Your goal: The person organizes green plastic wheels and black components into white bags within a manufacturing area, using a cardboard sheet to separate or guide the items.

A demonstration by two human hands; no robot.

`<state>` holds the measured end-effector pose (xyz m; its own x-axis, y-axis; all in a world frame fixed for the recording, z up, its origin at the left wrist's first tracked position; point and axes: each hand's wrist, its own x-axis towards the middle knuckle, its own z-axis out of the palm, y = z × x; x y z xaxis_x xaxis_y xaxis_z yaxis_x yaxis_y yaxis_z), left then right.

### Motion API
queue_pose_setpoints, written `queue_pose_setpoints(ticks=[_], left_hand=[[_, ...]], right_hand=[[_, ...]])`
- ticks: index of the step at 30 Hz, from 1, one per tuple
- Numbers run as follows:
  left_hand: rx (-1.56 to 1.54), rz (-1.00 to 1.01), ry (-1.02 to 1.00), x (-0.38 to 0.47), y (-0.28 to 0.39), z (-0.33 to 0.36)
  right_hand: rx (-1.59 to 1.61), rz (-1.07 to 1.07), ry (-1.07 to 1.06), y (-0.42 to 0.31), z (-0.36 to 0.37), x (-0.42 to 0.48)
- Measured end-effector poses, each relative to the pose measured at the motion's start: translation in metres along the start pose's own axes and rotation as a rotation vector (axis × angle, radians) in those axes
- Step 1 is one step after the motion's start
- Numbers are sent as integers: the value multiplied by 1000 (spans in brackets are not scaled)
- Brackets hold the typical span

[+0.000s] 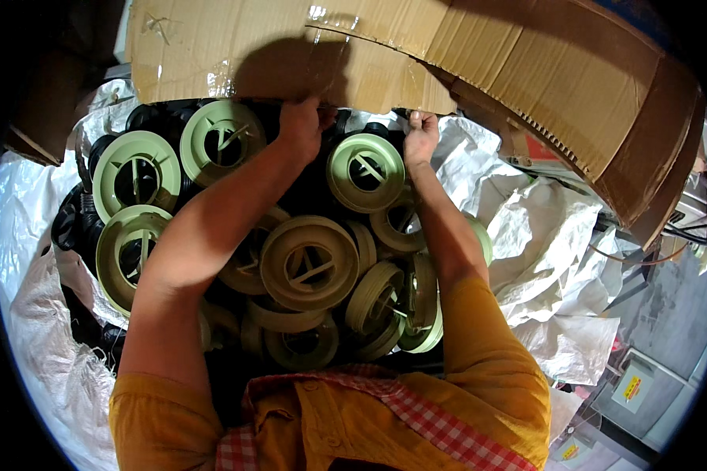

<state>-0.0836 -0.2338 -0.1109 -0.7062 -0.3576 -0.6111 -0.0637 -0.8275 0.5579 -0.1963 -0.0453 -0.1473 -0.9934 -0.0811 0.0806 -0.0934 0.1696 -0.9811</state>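
Both my arms reach forward to a large corrugated cardboard sheet (182, 65) patched with clear tape. My left hand (302, 126) grips its near edge, left of centre. Farther right, my right hand (420, 135) pinches the same edge, thumb uppermost. Below the sheet lies a heap of round pale-green plastic rings (136, 141) with crossbars in their centres. One ring (343, 176) sits between my forearms, and a shaded one (271, 262) lies nearer my body. Black ribbed plastic parts (88, 206) show among and beneath the rings. The cardboard hides the far side of the heap.
A crumpled white woven sack (542, 247) spreads around the heap on the right, and more sacking (53, 329) lies on the left. More cardboard layers (636, 147) curve down at the right. Grey boxes with yellow labels (632, 385) stand at the lower right.
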Motion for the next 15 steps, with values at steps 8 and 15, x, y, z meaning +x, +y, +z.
queue_pose_setpoints(ticks=[8,15], left_hand=[[-69,-9,9,-4,2,-1],[-53,13,46,-8,1,-1]], right_hand=[[102,37,-119,14,1,0],[-63,-131,4,22,-2,1]])
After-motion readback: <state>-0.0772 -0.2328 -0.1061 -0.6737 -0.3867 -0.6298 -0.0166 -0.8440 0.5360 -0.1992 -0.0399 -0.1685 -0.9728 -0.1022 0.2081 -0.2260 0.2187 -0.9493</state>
